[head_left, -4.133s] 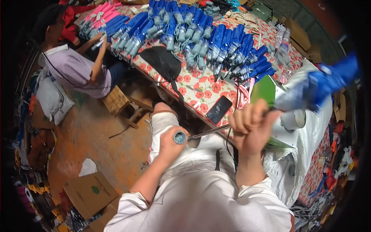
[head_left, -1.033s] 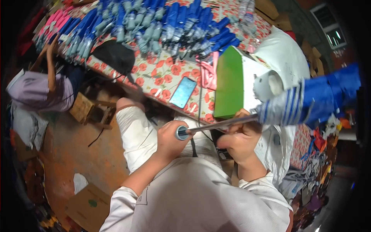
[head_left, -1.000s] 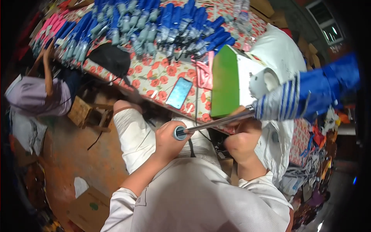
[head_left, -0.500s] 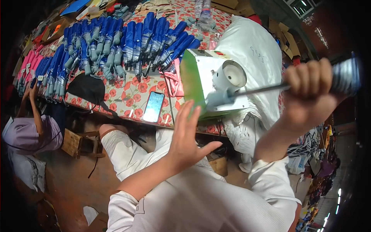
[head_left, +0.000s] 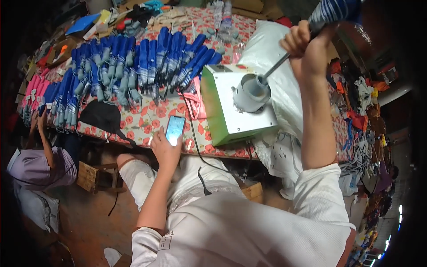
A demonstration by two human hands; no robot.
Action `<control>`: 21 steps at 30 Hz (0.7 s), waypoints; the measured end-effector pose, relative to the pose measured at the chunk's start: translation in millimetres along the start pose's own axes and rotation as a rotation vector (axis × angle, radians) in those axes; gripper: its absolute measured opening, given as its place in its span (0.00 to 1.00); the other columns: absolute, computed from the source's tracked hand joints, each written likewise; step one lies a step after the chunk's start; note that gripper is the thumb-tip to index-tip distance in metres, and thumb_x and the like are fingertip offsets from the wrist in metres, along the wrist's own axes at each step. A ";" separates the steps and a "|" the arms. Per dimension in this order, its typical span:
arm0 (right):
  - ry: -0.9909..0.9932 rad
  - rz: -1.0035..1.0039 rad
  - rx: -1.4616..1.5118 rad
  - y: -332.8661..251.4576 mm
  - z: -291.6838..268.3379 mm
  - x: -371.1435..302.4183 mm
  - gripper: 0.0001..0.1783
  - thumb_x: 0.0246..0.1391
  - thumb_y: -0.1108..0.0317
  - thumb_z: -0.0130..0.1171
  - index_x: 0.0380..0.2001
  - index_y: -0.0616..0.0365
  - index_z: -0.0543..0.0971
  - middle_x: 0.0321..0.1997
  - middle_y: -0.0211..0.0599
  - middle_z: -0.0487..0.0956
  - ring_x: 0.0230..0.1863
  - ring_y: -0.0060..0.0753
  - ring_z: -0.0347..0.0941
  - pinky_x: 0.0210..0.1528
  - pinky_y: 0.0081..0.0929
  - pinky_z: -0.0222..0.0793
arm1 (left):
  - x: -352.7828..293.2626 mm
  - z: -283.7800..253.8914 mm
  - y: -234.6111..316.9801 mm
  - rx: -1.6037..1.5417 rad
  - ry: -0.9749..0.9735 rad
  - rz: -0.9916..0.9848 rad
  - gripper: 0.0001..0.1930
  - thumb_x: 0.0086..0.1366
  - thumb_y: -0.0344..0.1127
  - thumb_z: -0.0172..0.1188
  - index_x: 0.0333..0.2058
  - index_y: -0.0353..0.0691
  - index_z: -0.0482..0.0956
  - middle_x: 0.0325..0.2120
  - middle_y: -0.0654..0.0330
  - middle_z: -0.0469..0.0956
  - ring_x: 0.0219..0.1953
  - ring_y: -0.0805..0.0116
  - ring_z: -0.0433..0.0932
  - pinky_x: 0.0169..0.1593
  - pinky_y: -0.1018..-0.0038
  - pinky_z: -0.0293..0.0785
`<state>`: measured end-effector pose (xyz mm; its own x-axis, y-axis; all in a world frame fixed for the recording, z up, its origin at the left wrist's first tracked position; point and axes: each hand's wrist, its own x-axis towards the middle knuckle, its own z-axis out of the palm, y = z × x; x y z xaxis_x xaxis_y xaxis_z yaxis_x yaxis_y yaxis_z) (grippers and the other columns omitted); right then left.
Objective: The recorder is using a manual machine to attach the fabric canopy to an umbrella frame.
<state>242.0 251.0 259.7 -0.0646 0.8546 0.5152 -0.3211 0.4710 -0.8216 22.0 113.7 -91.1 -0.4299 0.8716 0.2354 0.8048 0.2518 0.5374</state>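
My right hand (head_left: 309, 51) is raised at the upper right, its fingers wrapped round a blue umbrella (head_left: 336, 12) with white stripes. The umbrella's thin metal shaft (head_left: 276, 67) slants down to the left. Its lower end is inside the grey round cup (head_left: 252, 99) on top of a white-and-green box-shaped machine (head_left: 238, 113); the umbrella's handle is mostly hidden in there. At the table's near edge, my left hand (head_left: 167, 149) grips the lower part of a phone (head_left: 176, 126) with a lit screen, thumb and fingers on its two sides.
Many folded blue umbrellas (head_left: 162, 58) with grey handles lie left of the machine on the flowered tablecloth (head_left: 144, 118). A black cloth (head_left: 100, 116) lies near the front edge. Behind the machine leans a large white sack (head_left: 269, 42). Another person (head_left: 42, 162) works at the far left.
My right hand has swung up and back with the umbrella, and its handle end has gone into the machine's cup. My left hand has moved left and down, from spread fingers to holding the phone.
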 end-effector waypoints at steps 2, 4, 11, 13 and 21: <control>-0.296 0.083 0.226 8.6 -50.6 25.8 0.27 0.68 0.47 0.38 0.15 0.45 0.63 0.12 0.18 0.51 0.14 0.15 0.36 0.19 0.22 0.38 | 7.8 -3.2 15.5 0.054 -0.062 -0.027 0.36 0.57 0.48 0.64 0.59 0.33 0.66 0.53 0.45 0.68 0.52 0.49 0.68 0.57 0.60 0.64; -0.242 0.100 0.225 -23.9 -63.9 31.8 0.26 0.68 0.49 0.35 0.15 0.45 0.63 0.12 0.18 0.51 0.14 0.15 0.36 0.19 0.21 0.37 | 6.9 -7.9 23.9 0.177 -0.218 -0.136 0.37 0.57 0.50 0.64 0.59 0.33 0.66 0.54 0.44 0.68 0.53 0.48 0.67 0.58 0.59 0.62; -0.557 0.288 0.782 -44.0 -4.4 -28.2 0.24 0.69 0.55 0.32 0.16 0.45 0.61 0.09 0.15 0.52 0.10 0.12 0.41 0.13 0.15 0.40 | -5.8 -107.0 73.9 -1.285 -0.458 -0.314 0.29 0.62 0.50 0.61 0.54 0.32 0.72 0.43 0.45 0.77 0.39 0.57 0.76 0.50 0.70 0.70; -0.599 0.335 0.871 -18.8 18.6 -42.7 0.24 0.69 0.54 0.31 0.16 0.44 0.61 0.09 0.15 0.53 0.09 0.11 0.41 0.12 0.15 0.40 | -5.8 -137.5 84.4 -1.795 -0.571 -0.422 0.27 0.63 0.49 0.60 0.52 0.32 0.74 0.40 0.46 0.80 0.35 0.59 0.79 0.48 0.73 0.73; -0.345 0.532 0.869 56.6 89.0 -86.2 0.34 0.64 0.32 0.34 0.16 0.46 0.62 0.09 0.16 0.54 0.09 0.13 0.42 0.14 0.16 0.41 | -38.7 -175.9 73.9 -0.717 -0.321 -0.092 0.20 0.55 0.38 0.68 0.44 0.34 0.78 0.31 0.56 0.83 0.30 0.63 0.79 0.39 0.74 0.75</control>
<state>145.3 184.6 190.5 -0.6139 0.7321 0.2951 -0.7256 -0.3762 -0.5762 26.1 24.6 82.0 -0.2553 0.9666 -0.0216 0.2645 0.0914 0.9600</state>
